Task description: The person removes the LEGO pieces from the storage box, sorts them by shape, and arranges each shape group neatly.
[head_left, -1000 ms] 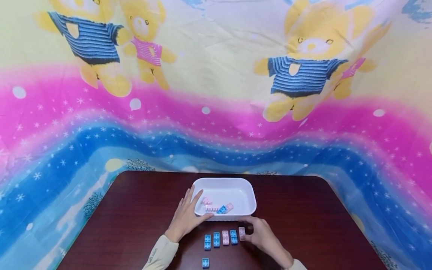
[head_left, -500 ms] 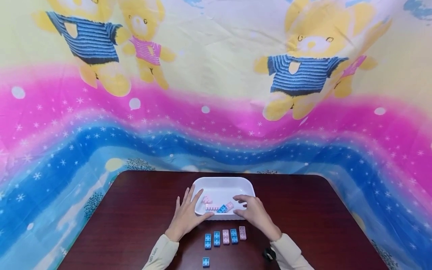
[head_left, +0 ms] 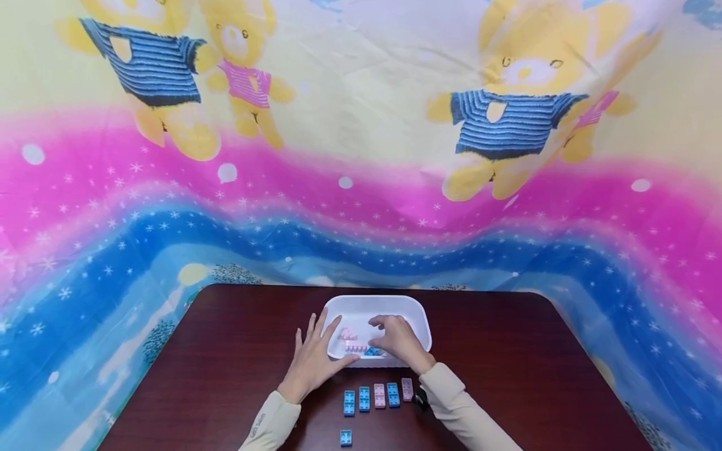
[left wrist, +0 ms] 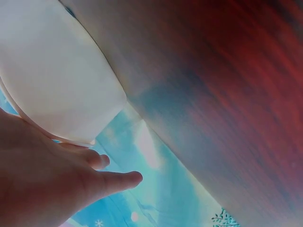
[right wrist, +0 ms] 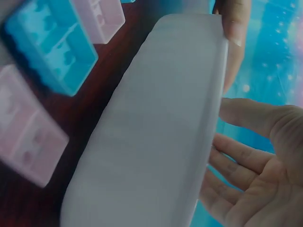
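A white tray point(head_left: 417, 314) holds several pink and blue toy bricks. Among them are a pink brick point(head_left: 348, 334) at its left and a blue brick point(head_left: 372, 351) by the front wall. My left hand point(head_left: 313, 360) rests against the tray's left front corner, thumb at the front rim and the other fingers spread along the side. Over the tray's front rim reaches my right hand point(head_left: 397, 338), its fingers loosely bent just above the bricks and partly covering them. In the right wrist view that hand point(right wrist: 265, 165) has its fingertips hidden behind the rim.
Several bricks stand in a row before the tray, from a blue brick point(head_left: 349, 403) at the left to a pink brick point(head_left: 407, 389) at the right. A shorter blue brick point(head_left: 346, 437) lies nearer me. The dark table point(head_left: 242, 338) meets a printed cloth point(head_left: 361, 250) behind.
My right hand has let go of the rightmost pink brick in the row and moved up and left into the tray. My left hand has stayed at the tray's corner.
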